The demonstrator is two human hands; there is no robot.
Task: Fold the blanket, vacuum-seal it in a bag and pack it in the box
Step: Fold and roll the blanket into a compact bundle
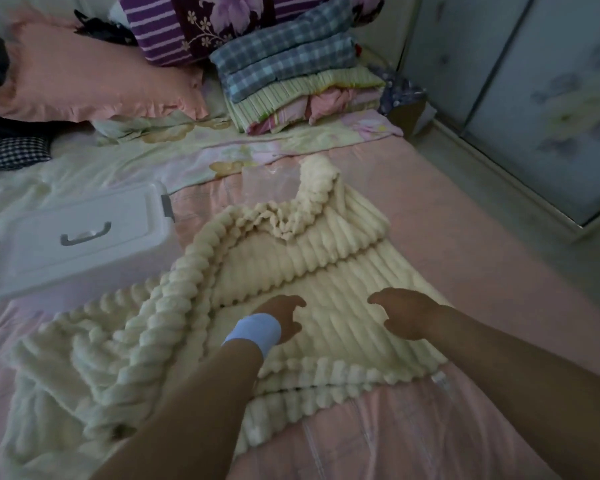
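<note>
head view, left hand (283, 322), right hand (407, 313), blanket (326, 271), tag (440, 379) blurred

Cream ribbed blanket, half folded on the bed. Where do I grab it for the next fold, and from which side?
Probably the rumpled left part of the blanket: its thick loose ridges stand up and can be pinched, while the right panel lies flat. Come from the left edge and draw it over the flat panel. Left hand and right hand are over that panel, holding nothing.
</note>
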